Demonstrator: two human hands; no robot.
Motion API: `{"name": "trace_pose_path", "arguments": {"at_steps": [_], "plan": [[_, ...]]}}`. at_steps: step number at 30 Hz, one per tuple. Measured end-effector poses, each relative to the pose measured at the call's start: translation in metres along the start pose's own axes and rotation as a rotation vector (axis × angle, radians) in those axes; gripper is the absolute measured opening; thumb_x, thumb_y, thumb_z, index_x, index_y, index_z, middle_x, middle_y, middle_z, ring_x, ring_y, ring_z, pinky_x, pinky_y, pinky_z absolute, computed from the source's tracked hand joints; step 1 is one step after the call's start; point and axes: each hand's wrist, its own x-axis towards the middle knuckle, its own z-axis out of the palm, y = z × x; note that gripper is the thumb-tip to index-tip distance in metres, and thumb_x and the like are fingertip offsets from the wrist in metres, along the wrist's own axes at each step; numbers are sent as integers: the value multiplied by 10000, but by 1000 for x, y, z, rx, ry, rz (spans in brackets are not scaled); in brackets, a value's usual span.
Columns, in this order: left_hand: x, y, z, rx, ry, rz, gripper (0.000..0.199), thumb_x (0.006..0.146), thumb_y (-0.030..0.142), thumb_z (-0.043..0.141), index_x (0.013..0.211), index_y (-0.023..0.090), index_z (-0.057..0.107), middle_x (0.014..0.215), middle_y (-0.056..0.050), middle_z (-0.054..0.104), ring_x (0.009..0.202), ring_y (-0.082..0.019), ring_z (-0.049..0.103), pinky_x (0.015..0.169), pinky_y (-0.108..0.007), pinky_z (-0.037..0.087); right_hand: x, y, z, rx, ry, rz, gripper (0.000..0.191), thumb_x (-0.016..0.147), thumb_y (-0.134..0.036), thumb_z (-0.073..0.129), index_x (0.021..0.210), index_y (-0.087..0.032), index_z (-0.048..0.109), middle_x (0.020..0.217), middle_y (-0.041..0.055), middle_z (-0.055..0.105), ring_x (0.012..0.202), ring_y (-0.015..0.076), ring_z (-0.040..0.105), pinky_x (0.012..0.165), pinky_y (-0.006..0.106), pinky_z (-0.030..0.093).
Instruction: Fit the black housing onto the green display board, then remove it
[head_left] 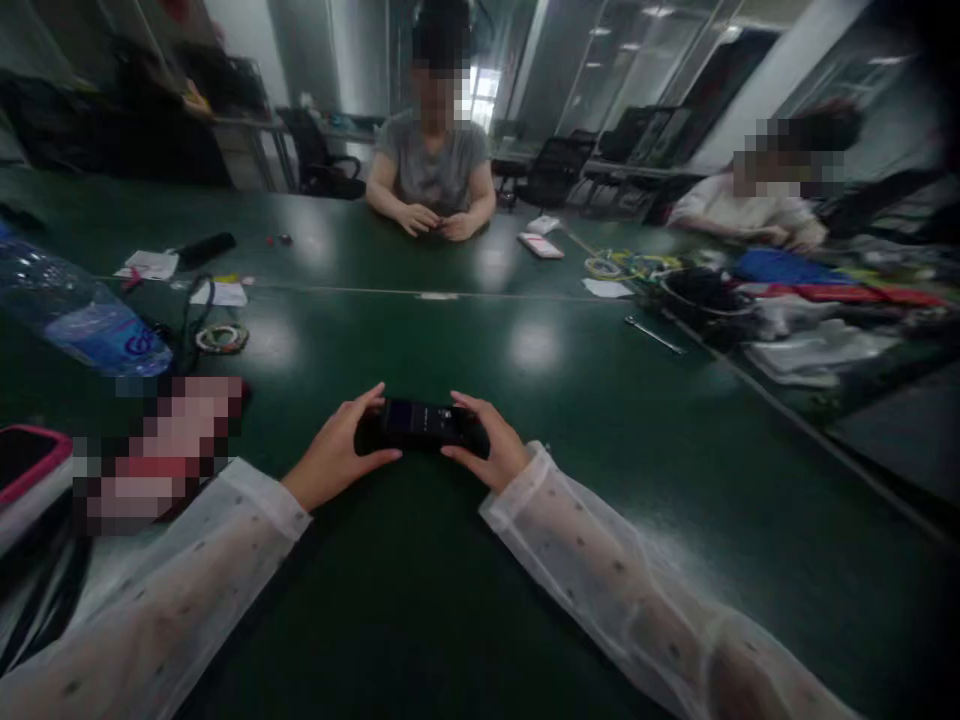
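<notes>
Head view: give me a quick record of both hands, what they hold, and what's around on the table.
Held: black device
Left end: gripped by left hand
Right end: gripped by right hand
Surface: green table; device contact unclear
Left side: bottle with blue label
Right side: wrench-like tool
Opposite: person in grey

The left hand [339, 445] and right hand [498, 442] hide the 2 ends of the black device [418, 426], whose pale markings [445, 413] are too small to read. The left edge cuts off the bottle [82, 310] and the pink-rimmed object [28, 458]. 1 reddish item [176, 440] is blurred into blocks. What the person opposite [431, 170] holds is too small to tell.
</notes>
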Motion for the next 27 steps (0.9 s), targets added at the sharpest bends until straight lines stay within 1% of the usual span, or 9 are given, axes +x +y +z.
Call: {"name": "trace_pose_path", "arguments": {"at_steps": [4,6,10,14,19,22,25,27], "plan": [[2,5,0,31,-18,23,781,736,466,672,1392,305,280,1287,-91,469,1181,-283,462,989,-486,382,2,-1,-1,-25,-20,25,591,740,-282,694,1248,-257,392,1163,80,527,1096,243,505,927,448,457],[2,7,-2,46,-45,23,740,738,490,661,1371,312,323,1282,-87,472,1179,-290,456,978,-494,388,2,-2,-2,-19,-28,28,578,719,-272,710,1213,-264,408,1150,76,525,1089,247,504,913,452,461],[0,11,-6,64,-96,-26,710,762,521,621,1375,320,327,1259,-92,472,1134,-287,475,931,-482,424,2,-4,-3,6,-32,1,567,681,-234,734,1151,-261,417,1113,68,528,1058,245,504,888,442,462],[0,13,-9,73,-118,-9,663,784,532,588,1364,316,352,1251,-91,479,1126,-287,465,918,-479,423,3,-5,-3,40,-51,-24,562,661,-191,736,1116,-260,413,1104,56,522,1045,238,507,892,434,453],[1,15,-9,83,-131,22,601,784,531,587,1319,325,407,1251,-66,496,1144,-279,449,935,-466,406,4,-4,-3,78,-64,10,543,651,-177,734,1095,-258,433,1096,53,522,1036,240,513,895,441,444],[1,16,-9,85,-121,29,572,778,532,591,1287,323,435,1243,-55,509,1148,-275,448,943,-462,400,4,-4,-5,117,-70,44,564,634,-220,756,1105,-267,451,1107,50,521,1030,235,513,902,445,441],[1,16,-8,87,-108,36,536,770,536,595,1240,310,471,1221,-50,526,1136,-273,458,942,-461,398,4,-6,-6,162,-98,77,596,639,-324,766,1154,-286,467,1135,49,526,1053,236,503,921,457,432],[1,16,-8,90,-107,40,525,765,535,599,1222,304,483,1212,-46,533,1134,-270,461,946,-457,393,4,-6,-8,167,-126,93,572,656,-382,752,1159,-295,492,1132,46,544,1090,245,487,935,469,421]]}}
